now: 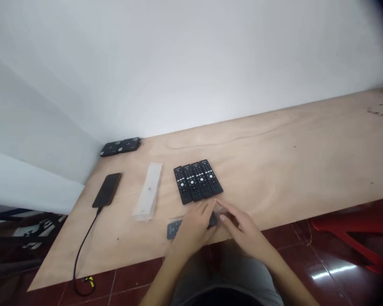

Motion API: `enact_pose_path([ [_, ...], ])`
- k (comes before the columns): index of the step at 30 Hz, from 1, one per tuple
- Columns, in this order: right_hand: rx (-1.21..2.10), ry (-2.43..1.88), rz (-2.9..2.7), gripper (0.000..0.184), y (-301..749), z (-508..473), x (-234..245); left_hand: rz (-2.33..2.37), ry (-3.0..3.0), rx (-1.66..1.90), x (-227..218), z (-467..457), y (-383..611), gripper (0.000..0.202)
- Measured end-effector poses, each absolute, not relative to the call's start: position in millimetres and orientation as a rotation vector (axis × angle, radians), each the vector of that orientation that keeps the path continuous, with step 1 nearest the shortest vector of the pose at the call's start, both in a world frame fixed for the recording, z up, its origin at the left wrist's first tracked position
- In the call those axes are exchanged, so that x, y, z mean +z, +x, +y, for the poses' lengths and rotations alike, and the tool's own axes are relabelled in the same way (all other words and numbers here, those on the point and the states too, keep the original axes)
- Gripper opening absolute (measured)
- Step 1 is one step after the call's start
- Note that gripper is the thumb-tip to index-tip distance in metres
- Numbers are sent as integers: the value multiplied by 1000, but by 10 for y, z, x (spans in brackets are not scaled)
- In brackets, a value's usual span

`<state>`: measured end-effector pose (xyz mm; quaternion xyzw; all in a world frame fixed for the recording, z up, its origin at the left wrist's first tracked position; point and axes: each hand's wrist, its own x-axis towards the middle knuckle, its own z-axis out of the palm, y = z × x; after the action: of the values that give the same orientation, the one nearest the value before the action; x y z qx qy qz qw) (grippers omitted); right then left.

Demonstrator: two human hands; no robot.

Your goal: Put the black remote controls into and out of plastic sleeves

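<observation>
And here's the remote (172, 230) at the desk's (274, 170) near edge, long axis running left-right, left hand (194, 224) across its middle, right hand (241, 229) by its right end, either's grip impossible to tell.

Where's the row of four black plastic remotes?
The row of four black plastic remotes lies just below centre in the head view, beyond the left hand, right of the long whitish strip.
</observation>
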<state>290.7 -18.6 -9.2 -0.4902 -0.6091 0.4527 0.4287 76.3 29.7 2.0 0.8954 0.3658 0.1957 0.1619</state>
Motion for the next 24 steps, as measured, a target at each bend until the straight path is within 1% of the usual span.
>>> enact_pose_path([
  [2, 1148, -1241, -1428, 55, 2854, -162, -111, 1066, 2568, 566, 18, 300, 803, 82],
  [4, 1112, -1300, -1386, 51, 2904, -145, -150, 1104, 2579, 558, 16, 294, 777, 77],
  [7, 1035, -1429, -1398, 38, 3087, -151, -209, 1112, 2611, 555, 13, 236, 656, 47],
  [9, 1007, -1475, -1440, 33, 3203, -165, -224, 1092, 2621, 556, 24, 157, 552, 32],
  [11, 966, -1469, -1475, 31, 3272, -165, -218, 1070, 2618, 547, 58, 53, 445, 31],
  [14, 841, -1414, -1541, 27, 3275, -115, -201, 1119, 2579, 531, 141, -123, 283, 40],
  [16, 751, -1370, -1634, 25, 3224, -58, -201, 1203, 2521, 533, 191, -230, 186, 41],
  [21, 598, -1293, -1885, 30, 2985, 84, -199, 1363, 2358, 661, 154, -376, 45, 18],
  [24, 536, -1280, -2043, 38, 2814, 158, -186, 1488, 2313, 759, 66, -358, 11, 19],
])
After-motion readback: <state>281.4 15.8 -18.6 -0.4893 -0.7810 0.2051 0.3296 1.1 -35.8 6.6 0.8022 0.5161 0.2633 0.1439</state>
